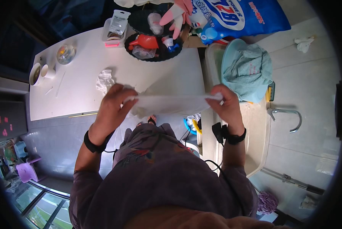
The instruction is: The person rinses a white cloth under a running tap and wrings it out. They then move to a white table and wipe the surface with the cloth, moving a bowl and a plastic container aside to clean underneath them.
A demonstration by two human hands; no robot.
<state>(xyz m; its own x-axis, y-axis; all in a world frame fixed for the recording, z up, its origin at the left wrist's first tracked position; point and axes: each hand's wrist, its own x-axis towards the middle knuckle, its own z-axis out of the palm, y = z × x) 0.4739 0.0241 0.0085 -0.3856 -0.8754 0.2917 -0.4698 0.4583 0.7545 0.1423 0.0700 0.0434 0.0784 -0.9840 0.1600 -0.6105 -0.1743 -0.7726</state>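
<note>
A thin white cloth is stretched between my two hands, its upper edge pulled nearly straight. My left hand pinches one corner between thumb and fingers. The opposite corner is gripped by my right hand, near the sink side. The cloth hangs in front of my body, over the near edge of the white table. Just beyond my left hand lies a crumpled white tissue or cloth, partly hidden by that hand.
Black trays with bottles, a plastic box, a glass bowl and cups stand on the table. To the right are a blue basin with a green towel, a sink and a faucet.
</note>
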